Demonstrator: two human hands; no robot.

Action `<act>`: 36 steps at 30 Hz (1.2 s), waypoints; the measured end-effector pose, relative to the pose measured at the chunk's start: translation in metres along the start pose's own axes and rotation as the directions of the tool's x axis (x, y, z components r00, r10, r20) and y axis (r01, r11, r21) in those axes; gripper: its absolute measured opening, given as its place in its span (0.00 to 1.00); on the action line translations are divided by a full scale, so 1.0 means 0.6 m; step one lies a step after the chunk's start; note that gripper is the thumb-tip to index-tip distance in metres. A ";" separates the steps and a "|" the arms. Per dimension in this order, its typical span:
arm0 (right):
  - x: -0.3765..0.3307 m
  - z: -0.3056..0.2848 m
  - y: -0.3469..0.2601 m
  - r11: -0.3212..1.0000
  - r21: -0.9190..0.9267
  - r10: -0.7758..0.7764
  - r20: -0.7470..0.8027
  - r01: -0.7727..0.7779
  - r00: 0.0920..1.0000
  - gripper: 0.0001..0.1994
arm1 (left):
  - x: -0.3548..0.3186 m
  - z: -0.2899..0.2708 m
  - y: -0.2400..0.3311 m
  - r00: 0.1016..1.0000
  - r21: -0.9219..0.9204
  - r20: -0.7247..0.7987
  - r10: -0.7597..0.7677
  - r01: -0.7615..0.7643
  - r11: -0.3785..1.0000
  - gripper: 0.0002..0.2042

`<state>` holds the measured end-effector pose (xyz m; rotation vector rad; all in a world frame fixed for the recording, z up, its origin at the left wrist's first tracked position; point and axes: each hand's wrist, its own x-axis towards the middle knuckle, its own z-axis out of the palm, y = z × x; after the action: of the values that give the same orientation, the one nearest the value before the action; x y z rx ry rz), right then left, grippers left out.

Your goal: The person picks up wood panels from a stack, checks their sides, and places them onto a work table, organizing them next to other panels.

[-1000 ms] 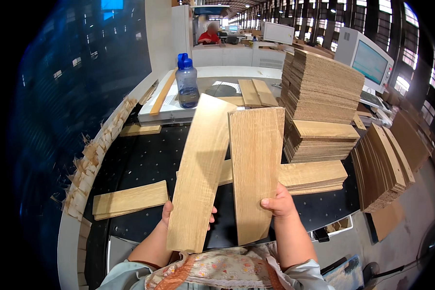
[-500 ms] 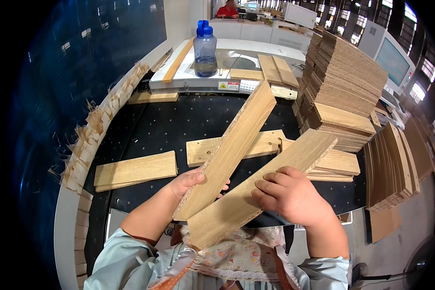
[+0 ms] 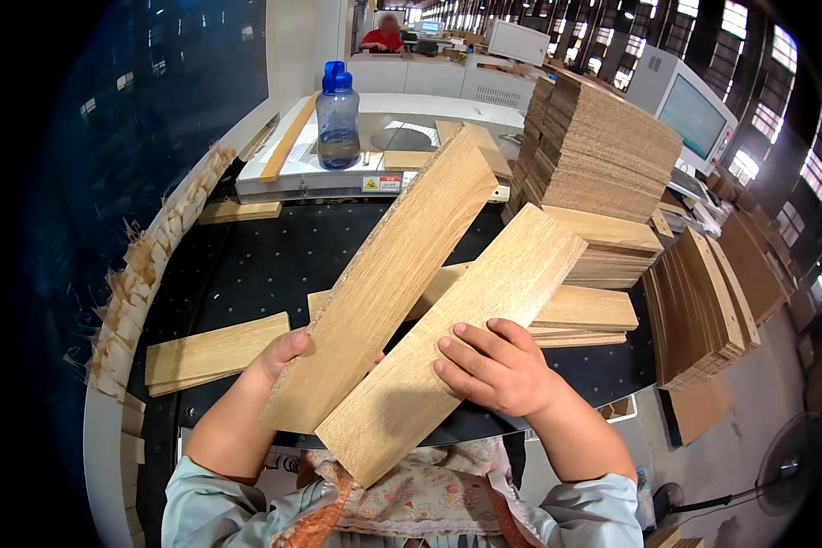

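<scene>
My left hand (image 3: 288, 354) grips a long wood-grain particleboard strip (image 3: 397, 265) by its left edge, thumb on the near side and the other fingers mostly hidden behind. The strip slants up and away to the right. A second wood-grain board (image 3: 466, 338) lies tilted beside it, its near end close to the first strip's lower end. My right hand (image 3: 498, 370) rests on this second board with fingers spread over its face; the thumb is hidden, apparently round the back edge. Behind the two boards, another strip (image 3: 320, 303) on the black table is mostly covered.
Short boards (image 3: 215, 352) lie on the black studded table (image 3: 247, 265) at left. Tall particleboard stacks (image 3: 603, 151) stand at right, with more boards (image 3: 694, 310) beyond the edge. A blue-capped bottle (image 3: 338, 123) stands on the white machine. A person in red (image 3: 382, 38) sits far back.
Both boards have been turned so that more of their broad faces shows, and their lower ends have moved left. The surroundings have shifted left in the view.
</scene>
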<state>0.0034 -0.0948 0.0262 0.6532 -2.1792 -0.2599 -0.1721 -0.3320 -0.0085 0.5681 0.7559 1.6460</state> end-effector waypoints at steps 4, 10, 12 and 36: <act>0.004 -0.008 -0.001 1.000 -0.028 -0.012 -0.025 0.011 1.000 0.10 | -0.004 0.016 0.008 1.000 0.052 -0.020 0.021 -0.020 0.998 0.46; 0.010 -0.022 -0.005 0.998 -0.053 -0.025 -0.038 0.023 0.999 0.11 | -0.008 0.024 0.018 1.000 0.121 0.017 -0.011 0.009 0.993 0.48; 0.011 -0.026 -0.006 0.998 -0.059 -0.023 -0.029 0.021 0.999 0.11 | -0.007 0.022 0.022 0.999 0.160 0.030 -0.029 0.024 0.987 0.49; 0.010 -0.019 0.038 1.000 0.015 -0.010 0.110 0.009 0.994 0.14 | 0.042 0.081 0.034 1.000 0.400 0.020 -0.009 0.000 0.917 0.32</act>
<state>0.0005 -0.0783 0.0467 0.6716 -2.2855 -0.2915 -0.1559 -0.3011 0.0383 0.8705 1.0881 1.4825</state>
